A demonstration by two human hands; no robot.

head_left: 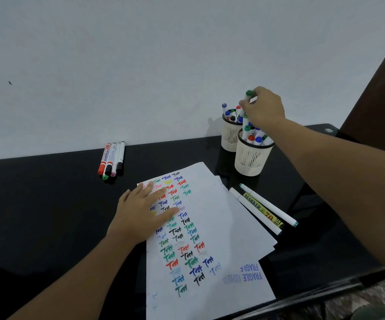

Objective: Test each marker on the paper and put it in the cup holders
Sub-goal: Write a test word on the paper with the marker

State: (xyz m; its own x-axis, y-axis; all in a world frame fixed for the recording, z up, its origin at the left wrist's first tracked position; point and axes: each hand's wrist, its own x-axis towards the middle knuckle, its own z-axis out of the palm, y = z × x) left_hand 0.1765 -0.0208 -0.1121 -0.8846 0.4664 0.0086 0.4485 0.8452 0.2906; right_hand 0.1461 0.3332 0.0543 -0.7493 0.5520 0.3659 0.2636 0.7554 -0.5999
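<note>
A white paper covered with coloured "Test" marks lies on the black table. My left hand rests flat on its upper left part, fingers spread. My right hand is above the two beige cup holders, fingers closed on a green-capped marker held upright over the rear cup holder. The front cup holder and the rear one both hold several markers. Several markers lie in a group at the back left. Three more markers lie right of the paper.
The black table stands against a white wall. A second sheet sticks out under the paper on its right side. A dark brown post rises at the far right. The table's front edge runs along the bottom right.
</note>
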